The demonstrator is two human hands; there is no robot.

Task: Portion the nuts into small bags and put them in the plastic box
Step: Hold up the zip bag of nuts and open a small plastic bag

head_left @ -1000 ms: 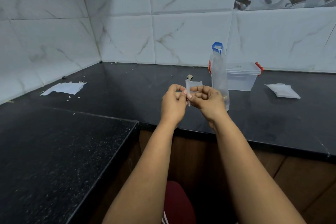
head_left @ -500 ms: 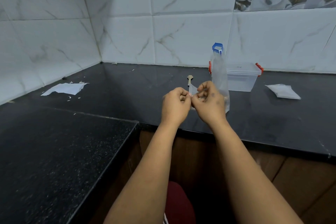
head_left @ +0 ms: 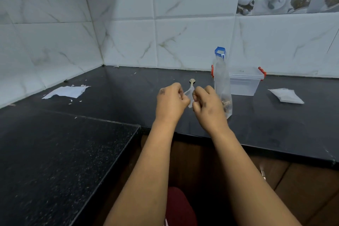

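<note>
Head camera, looking forward and down over a black stone countertop (head_left: 110,108) set against white marble-look wall tiles. Two bare forearms reach out from the bottom of the view and meet above the counter's front edge. The left hand (head_left: 171,101) and the right hand (head_left: 208,105) are both curled, each pinching one side of a small clear plastic bag (head_left: 190,95) held between them, as if working its mouth open; whether any nuts are inside it cannot be told. Just beside the right hand, on its far side, stands a tall clear pouch with a blue zip top (head_left: 222,82), upright, with a little heap of brown nuts (head_left: 227,102) at its bottom. Behind the pouch sits a clear plastic box with red latches (head_left: 244,83), lid on. A small spoon (head_left: 192,82) lies on the counter beyond the hands. A flat stack of small bags (head_left: 285,95) lies well to the right, and torn white paper (head_left: 67,92) with scraps lies far to the left. Likely risks: the tall pouch is narrow and stands right by the right hand, so an outward move of that hand could tip it and spill the nuts; the thin bag could tear or slip if pulled apart too hard; and the box must be opened before anything goes in. No brand, label or readable writing shows anywhere; the decorative tiles at upper right carry pictures of cups only.
</note>
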